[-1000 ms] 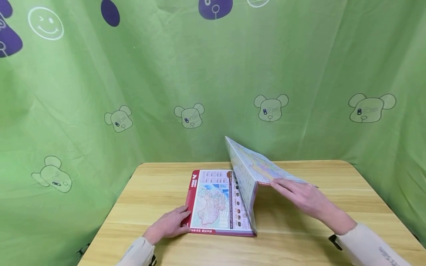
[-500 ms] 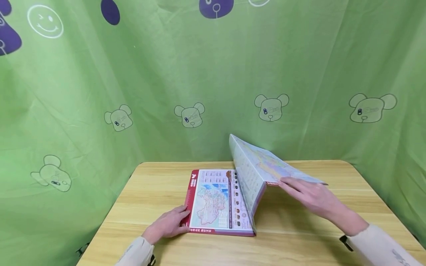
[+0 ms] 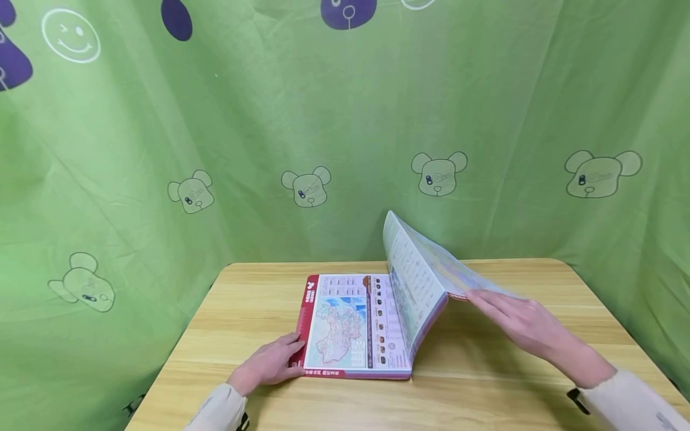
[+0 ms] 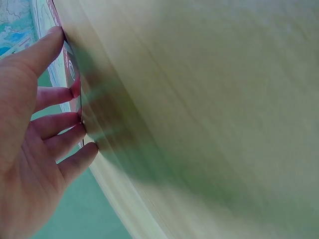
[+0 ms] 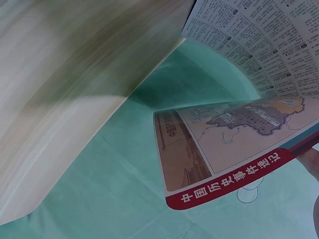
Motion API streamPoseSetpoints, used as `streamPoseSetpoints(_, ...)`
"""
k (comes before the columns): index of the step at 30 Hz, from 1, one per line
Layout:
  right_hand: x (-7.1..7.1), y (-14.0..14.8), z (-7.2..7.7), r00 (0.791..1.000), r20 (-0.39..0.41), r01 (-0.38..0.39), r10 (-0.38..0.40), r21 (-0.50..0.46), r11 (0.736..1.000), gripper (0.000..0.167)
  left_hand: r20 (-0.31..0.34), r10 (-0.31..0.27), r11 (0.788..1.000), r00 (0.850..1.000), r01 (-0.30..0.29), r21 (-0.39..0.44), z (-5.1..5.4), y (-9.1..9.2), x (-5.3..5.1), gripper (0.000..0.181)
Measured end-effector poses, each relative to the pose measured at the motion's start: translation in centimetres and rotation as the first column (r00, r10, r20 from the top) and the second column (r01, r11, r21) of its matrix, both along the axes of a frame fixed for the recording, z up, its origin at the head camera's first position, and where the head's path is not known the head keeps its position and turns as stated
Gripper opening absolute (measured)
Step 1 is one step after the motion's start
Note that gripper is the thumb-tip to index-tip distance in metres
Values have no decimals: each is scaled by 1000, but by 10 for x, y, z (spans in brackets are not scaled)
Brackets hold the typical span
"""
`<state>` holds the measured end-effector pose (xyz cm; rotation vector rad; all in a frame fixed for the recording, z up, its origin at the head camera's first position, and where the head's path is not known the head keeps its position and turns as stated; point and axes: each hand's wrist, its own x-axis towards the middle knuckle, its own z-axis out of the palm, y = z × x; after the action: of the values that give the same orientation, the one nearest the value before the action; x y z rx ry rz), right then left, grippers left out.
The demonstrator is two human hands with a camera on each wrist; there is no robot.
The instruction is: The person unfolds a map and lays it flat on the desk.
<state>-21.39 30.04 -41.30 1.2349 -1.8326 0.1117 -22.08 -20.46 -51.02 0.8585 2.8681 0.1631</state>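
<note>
A folding map (image 3: pixel 341 329) with a red border lies partly flat on the table, its right-hand panels raised and bent like a tent. At its lower left corner my left hand (image 3: pixel 272 361) rests against the edges, fingers on the red border and palm down. In the left wrist view, the fingertips (image 4: pixel 89 149) touch the map's edge at the tabletop. My right hand (image 3: pixel 530 323) pinches the near edge of the raised panel on the right. The right wrist view shows that panel's printed map and red strip (image 5: pixel 229 179) up close, with only part of the hand visible.
A pale wooden table (image 3: pixel 356 407) with rounded back corners carries the map. Green fabric (image 3: pixel 345 120) printed with bear heads hangs behind and at both sides. The raised fold stands near the table's back edge.
My right hand has moved to the right, drawing the raised panels with it. The fold leans further right and more of the flat panel's right side shows. The left hand stays nearly still.
</note>
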Motion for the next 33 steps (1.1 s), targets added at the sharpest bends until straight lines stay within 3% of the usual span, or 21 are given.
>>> streamPoseSetpoints(13, 10, 15, 4, 998, 23, 51, -52, 53, 997, 40, 31, 22, 1000, 999, -22, -12, 3, -4, 0, 71)
streamPoseSetpoints(23, 20, 32, -3, 991, 55, 120, -125, 92, 989, 45, -7, 5, 1000, 1000, -5, 8, 4, -11, -3, 70)
streamPoseSetpoints(33, 27, 44, -9, 979, 89, 167, -181, 149, 975, 48, 42, 39, 999, 998, -39, 14, 3, -14, -2, 70)
